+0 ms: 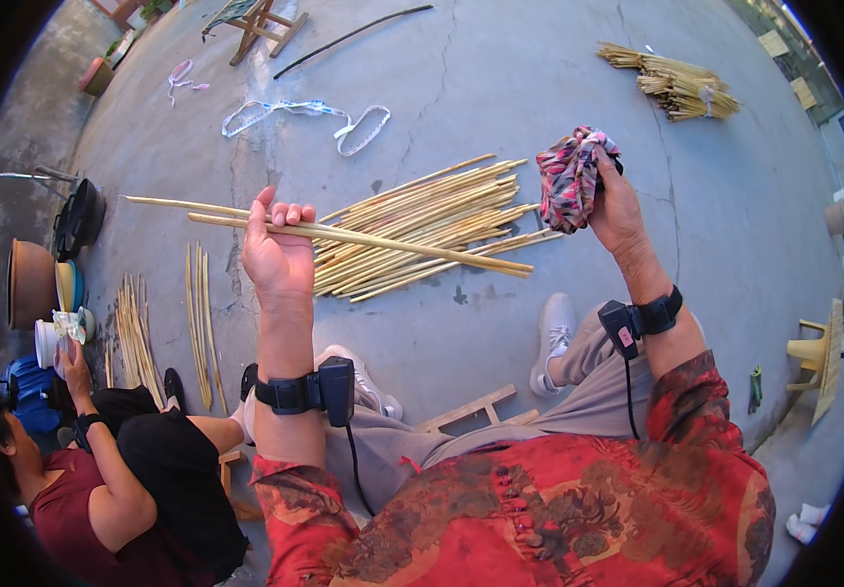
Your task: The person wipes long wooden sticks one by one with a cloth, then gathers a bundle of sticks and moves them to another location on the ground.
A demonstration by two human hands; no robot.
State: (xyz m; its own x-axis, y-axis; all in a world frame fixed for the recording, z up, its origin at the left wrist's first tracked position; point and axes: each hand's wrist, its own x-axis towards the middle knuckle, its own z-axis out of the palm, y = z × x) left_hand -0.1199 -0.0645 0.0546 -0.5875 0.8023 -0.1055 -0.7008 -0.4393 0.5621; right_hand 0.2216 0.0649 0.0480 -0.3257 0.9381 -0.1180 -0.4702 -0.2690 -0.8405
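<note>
Two thin peeled sticks (393, 240) lie across my left hand (279, 253), the thumb and curled fingers closed about them. Their ends stick out to both sides and cross at a narrow angle. My right hand (616, 202) grips a bunched, patterned cloth (570, 180) in pink, black and white, held up to the right of the sticks. Something dark shows between the palm and the cloth, too hidden to name. Below and beyond both hands, a loose pile of similar sticks (422, 227) is spread on the concrete floor.
To the left, a seated person (92, 469) holds something by a white bucket (46, 343). Thin sticks (136, 330) lie near that person's feet. Farther out are a white-and-blue strap (305, 108), a dark rod (352, 40), a folding stool (260, 26) and a tied stick bundle (675, 84).
</note>
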